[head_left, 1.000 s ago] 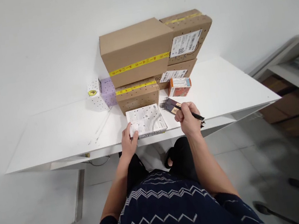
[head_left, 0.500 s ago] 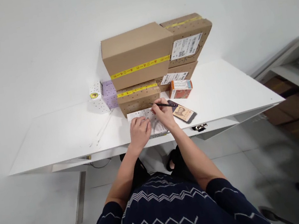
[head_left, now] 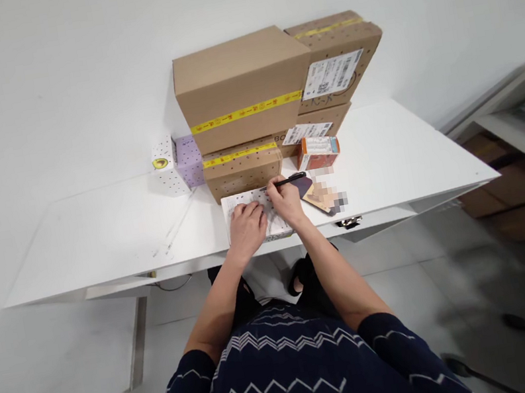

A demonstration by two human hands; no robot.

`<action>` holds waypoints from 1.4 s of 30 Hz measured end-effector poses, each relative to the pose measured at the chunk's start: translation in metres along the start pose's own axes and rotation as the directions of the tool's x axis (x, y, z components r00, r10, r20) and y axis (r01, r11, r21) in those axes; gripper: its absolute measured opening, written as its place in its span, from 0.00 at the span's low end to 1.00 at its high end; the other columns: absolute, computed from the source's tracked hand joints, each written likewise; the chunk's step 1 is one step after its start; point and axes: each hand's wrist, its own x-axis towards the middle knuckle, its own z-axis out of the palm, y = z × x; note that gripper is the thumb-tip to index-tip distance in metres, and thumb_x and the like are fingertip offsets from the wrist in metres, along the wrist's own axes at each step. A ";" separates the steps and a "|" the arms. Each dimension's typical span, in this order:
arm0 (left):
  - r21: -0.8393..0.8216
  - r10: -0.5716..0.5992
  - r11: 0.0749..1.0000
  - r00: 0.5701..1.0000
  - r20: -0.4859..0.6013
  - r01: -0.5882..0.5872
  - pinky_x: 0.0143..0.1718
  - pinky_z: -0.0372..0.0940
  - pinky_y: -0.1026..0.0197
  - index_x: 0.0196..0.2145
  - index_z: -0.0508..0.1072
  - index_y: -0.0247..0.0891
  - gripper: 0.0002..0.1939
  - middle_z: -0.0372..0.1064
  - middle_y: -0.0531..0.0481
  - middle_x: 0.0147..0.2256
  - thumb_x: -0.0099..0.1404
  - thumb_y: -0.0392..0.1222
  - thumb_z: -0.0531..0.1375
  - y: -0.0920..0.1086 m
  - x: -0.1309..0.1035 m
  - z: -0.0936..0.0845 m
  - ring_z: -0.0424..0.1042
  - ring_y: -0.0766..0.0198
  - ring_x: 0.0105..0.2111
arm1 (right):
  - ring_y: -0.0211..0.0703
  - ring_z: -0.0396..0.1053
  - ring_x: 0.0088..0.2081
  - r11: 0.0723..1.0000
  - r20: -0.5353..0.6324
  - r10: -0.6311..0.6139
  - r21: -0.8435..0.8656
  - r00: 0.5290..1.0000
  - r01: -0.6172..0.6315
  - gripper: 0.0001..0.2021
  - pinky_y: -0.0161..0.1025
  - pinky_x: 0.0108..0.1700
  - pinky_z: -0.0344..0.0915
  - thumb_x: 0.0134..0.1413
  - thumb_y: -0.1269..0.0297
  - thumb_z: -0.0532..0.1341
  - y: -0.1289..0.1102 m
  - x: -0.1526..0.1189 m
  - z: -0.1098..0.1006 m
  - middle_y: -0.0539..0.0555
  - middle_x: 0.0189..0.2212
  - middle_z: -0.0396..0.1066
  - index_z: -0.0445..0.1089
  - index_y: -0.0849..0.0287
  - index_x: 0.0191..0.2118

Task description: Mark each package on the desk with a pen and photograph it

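Observation:
A black pen (head_left: 292,179) is gripped in my right hand (head_left: 284,201), its tip hidden behind my fingers near the top of a white box with dark dots (head_left: 232,204). Resting flat on that same box, my left hand (head_left: 248,227) has its fingers stretched out. The box lies at the front edge of the white table (head_left: 113,238), under both hands. Just right of my right hand a phone (head_left: 313,196) lies on the table, its screen lit and partly blurred out.
Cardboard boxes (head_left: 243,79) with yellow tape and labels are stacked behind my hands. An orange and white box (head_left: 318,152) stands right of them; a purple box (head_left: 189,162) and a white dotted box (head_left: 168,165) stand left. Shelving (head_left: 521,119) is at the far right.
The pen has swung from slanting down to the right to slanting slightly up. My left hand has spread a little flatter on the box. The view has shifted slightly.

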 end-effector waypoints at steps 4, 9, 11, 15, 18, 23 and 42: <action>0.000 -0.004 1.000 1.000 -0.004 0.004 0.55 0.60 0.45 0.50 0.76 0.39 0.16 0.72 0.45 0.53 0.71 0.42 0.52 -0.001 -0.001 0.002 0.63 0.49 0.51 | 0.43 0.70 0.26 1.000 0.017 -0.009 -0.022 1.000 0.009 0.11 0.38 0.33 0.64 0.58 0.54 0.52 0.001 0.001 0.001 0.50 0.23 0.72 0.64 0.55 0.33; 0.001 -0.007 1.000 1.000 -0.011 0.007 0.55 0.60 0.45 0.50 0.76 0.39 0.16 0.73 0.45 0.53 0.71 0.42 0.52 -0.001 -0.001 0.002 0.63 0.48 0.51 | 0.44 0.70 0.26 0.999 0.026 -0.019 -0.039 0.999 0.020 0.11 0.38 0.33 0.63 0.58 0.54 0.52 -0.001 0.001 0.000 0.50 0.22 0.71 0.64 0.55 0.33; -0.007 -0.009 1.000 1.000 -0.010 0.009 0.55 0.60 0.45 0.50 0.76 0.40 0.16 0.72 0.45 0.52 0.71 0.42 0.52 -0.001 -0.001 0.002 0.63 0.48 0.51 | 0.43 0.70 0.26 0.999 0.031 -0.025 -0.042 0.999 0.027 0.12 0.38 0.33 0.63 0.58 0.54 0.52 -0.002 0.001 0.000 0.50 0.23 0.71 0.64 0.55 0.33; -0.015 -0.006 1.000 1.000 -0.008 0.006 0.55 0.60 0.45 0.49 0.76 0.40 0.16 0.72 0.44 0.52 0.71 0.42 0.52 0.000 0.000 0.001 0.64 0.48 0.51 | 0.44 0.70 0.26 0.997 0.044 -0.036 -0.059 0.998 0.039 0.12 0.38 0.34 0.63 0.59 0.54 0.52 -0.003 0.000 0.000 0.51 0.22 0.71 0.65 0.55 0.33; -0.021 -0.009 1.000 1.000 -0.010 0.009 0.55 0.59 0.45 0.49 0.76 0.40 0.15 0.72 0.44 0.52 0.71 0.42 0.52 0.000 0.000 0.000 0.64 0.48 0.51 | 0.44 0.69 0.26 0.995 0.053 -0.043 -0.083 0.998 0.047 0.12 0.38 0.34 0.63 0.58 0.54 0.51 -0.004 0.000 0.000 0.51 0.22 0.71 0.64 0.55 0.33; -0.053 -0.015 0.998 1.000 -0.011 0.015 0.55 0.60 0.45 0.49 0.76 0.40 0.15 0.72 0.43 0.52 0.71 0.41 0.53 -0.001 0.000 0.002 0.64 0.49 0.51 | 0.44 0.69 0.25 0.995 0.061 -0.050 -0.089 0.997 0.055 0.12 0.38 0.34 0.63 0.59 0.53 0.51 -0.005 0.001 0.000 0.51 0.21 0.70 0.64 0.55 0.32; -0.051 -0.025 0.998 1.000 -0.012 0.025 0.55 0.59 0.45 0.49 0.76 0.40 0.14 0.72 0.44 0.52 0.70 0.41 0.54 0.001 -0.001 0.000 0.63 0.48 0.52 | 0.42 0.69 0.25 0.999 -0.013 -0.005 0.037 1.000 0.005 0.12 0.38 0.33 0.65 0.59 0.53 0.53 -0.001 0.000 0.001 0.50 0.23 0.71 0.64 0.55 0.34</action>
